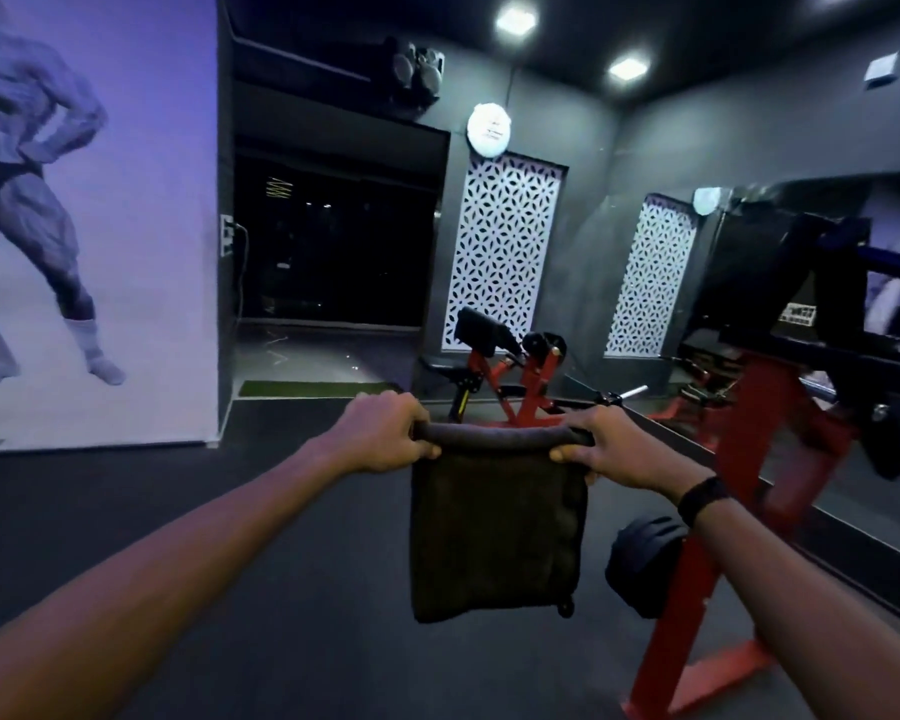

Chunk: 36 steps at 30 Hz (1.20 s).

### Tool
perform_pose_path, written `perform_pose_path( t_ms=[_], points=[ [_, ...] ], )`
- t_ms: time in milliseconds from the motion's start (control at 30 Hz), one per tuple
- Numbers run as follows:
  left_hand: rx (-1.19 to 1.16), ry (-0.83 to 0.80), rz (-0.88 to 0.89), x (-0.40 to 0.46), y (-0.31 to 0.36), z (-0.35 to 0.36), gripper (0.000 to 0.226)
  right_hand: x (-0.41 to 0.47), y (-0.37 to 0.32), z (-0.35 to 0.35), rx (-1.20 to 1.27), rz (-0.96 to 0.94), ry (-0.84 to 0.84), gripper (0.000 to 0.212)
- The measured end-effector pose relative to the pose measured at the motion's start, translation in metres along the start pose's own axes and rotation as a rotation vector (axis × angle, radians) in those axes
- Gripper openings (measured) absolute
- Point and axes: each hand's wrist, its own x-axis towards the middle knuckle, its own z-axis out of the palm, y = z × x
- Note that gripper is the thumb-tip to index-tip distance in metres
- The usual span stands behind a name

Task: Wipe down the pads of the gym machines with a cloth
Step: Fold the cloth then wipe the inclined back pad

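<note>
Fingers: those of the left hand [380,433] curl over the rolled top edge of the cloth [494,532] at its left corner, thumb pinching from below; those of the right hand [611,446] curl round the right corner the same way.
Arms: both reach straight forward, bare; a dark wristband [702,498] sits on the right wrist.
Floor: dark grey matting [188,537] covers the room; a strip of green turf [313,388] lies at the far doorway.
Room: dim, with dark grey walls, square ceiling lights [515,20] and a large bodybuilder mural [37,200] on the pale left wall. Two white lattice panels [505,257] stand on the back wall, with a round white sign [489,129] above the nearer one.
Cloth: dark, brownish-black, folded into a rectangle, held up in mid-air between the two hands at the centre of the view; it hangs flat below the rolled edge, touching nothing else.
Near machine: a red-framed machine [749,423] stands to the right, just beside the right arm, with a black roller pad [645,563] low on its post and a large black pad [780,267] above.
Far machine: another red and black bench machine [510,371] stands beyond the cloth, well apart from it.
Mirror: a wall mirror [894,314] runs along the right side, partly hidden by the near machine.
</note>
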Motion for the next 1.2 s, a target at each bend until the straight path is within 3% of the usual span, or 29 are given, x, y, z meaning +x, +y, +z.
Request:
perform_pose_path(
  t_ms=[67, 167, 367, 567, 667, 767, 933, 1100, 1200],
  points=[
    [0.012, 0.01, 0.037, 0.055, -0.012, 0.019, 0.019, 0.035, 0.039, -0.002, -0.004, 0.011, 0.03, 0.017],
    [0.053, 0.004, 0.068, 0.136, -0.026, 0.032, 0.031, 0.092, 0.088, -0.018, -0.046, 0.027, 0.055, 0.01],
    [0.098, 0.113, 0.092, 0.282, -0.061, 0.05, 0.02, 0.206, 0.162, -0.06, -0.119, 0.043, 0.176, 0.015],
    [0.058, 0.027, 0.13, 0.38, -0.121, 0.117, 0.008, 0.301, 0.238, -0.033, -0.181, 0.063, 0.036, 0.013],
    [0.034, -0.043, 0.158, 0.437, -0.146, 0.151, 0.026, 0.346, 0.287, -0.016, -0.141, 0.079, 0.003, 0.011],
    [0.017, -0.075, 0.191, 0.499, -0.167, 0.178, 0.019, 0.387, 0.33, -0.014, -0.146, 0.099, -0.013, 0.015],
    [-0.073, -0.111, 0.267, 0.635, -0.196, 0.216, 0.031, 0.479, 0.407, -0.054, -0.198, 0.224, -0.018, 0.019],
    [-0.211, 0.032, 0.354, 0.77, -0.203, 0.254, 0.023, 0.552, 0.477, -0.105, -0.22, 0.283, 0.025, 0.016],
    [-0.252, -0.054, 0.404, 0.826, -0.197, 0.292, 0.023, 0.569, 0.527, -0.104, -0.184, 0.375, -0.027, 0.015]
  ],
)
